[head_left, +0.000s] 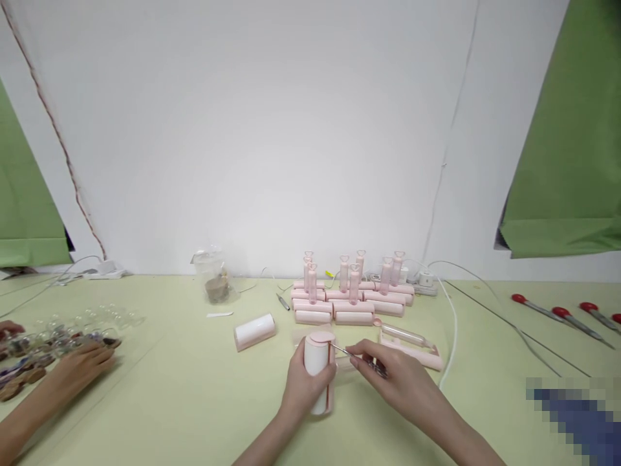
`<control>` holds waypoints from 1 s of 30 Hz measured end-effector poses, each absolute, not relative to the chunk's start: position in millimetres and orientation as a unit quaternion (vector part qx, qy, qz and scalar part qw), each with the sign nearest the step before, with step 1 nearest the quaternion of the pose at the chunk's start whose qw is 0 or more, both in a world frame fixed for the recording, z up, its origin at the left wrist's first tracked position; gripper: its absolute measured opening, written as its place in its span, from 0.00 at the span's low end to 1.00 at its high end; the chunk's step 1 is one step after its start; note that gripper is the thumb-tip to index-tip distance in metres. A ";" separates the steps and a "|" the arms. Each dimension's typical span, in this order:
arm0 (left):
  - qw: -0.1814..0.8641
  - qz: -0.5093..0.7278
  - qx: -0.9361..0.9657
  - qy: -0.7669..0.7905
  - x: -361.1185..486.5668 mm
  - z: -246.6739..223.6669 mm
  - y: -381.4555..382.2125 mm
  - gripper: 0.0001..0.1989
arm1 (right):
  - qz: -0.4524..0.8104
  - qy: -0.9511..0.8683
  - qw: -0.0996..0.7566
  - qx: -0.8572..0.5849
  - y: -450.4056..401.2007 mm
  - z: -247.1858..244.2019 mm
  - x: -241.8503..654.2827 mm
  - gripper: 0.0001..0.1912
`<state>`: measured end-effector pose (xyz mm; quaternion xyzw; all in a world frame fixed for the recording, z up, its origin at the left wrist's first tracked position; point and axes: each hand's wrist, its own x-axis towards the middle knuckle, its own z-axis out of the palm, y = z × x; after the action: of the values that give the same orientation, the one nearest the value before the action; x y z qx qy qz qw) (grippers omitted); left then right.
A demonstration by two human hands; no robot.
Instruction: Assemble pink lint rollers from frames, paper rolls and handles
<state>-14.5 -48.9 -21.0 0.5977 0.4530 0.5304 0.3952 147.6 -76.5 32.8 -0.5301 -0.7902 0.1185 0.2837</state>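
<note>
My left hand (pixel 303 382) is wrapped round a white-and-pink cylindrical case (pixel 316 359), holding it upright just above the table or on it; I cannot tell which. Pinched in my right hand (pixel 388 369) is a slim metal tool (pixel 341 349), its tip at the pink seam by the top of the case. The tool's patterned handle is mostly covered by my fingers, so its exact kind is unclear. Behind my right hand lies an open pink case (pixel 412 353) with a clear tube (pixel 405 335) along it. A similar white-and-pink case (pixel 255 332) lies to the left.
Rows of pink cases (pixel 354 314) and small upright bottles (pixel 354 288) with heart-shaped tops stand behind. A co-worker's hand (pixel 85 366) rests among small items at left. A clear container (pixel 213 278), white cable (pixel 455 323) and red-ended tools (pixel 577 320) lie around.
</note>
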 end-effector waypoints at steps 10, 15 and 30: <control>0.377 0.484 0.651 0.447 -13.3 -21.5 -47.6 0.12 | 0.075 -0.808 0.290 -0.507 -72.1 20.4 150.8 0.12; 0.381 0.471 0.660 0.444 -9.9 -25.2 -51.5 0.11 | 0.127 -0.786 0.308 -0.521 -75.6 5.7 142.5 0.18; 0.457 0.531 0.547 0.458 -5.5 -25.0 -50.1 0.18 | 0.267 -0.715 0.401 -0.507 -72.2 -9.2 122.9 0.21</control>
<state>-5.5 -50.1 -25.0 0.5472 0.4578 0.5311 0.4571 122.9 -72.2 -9.2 -0.5070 -0.7148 0.2670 0.4009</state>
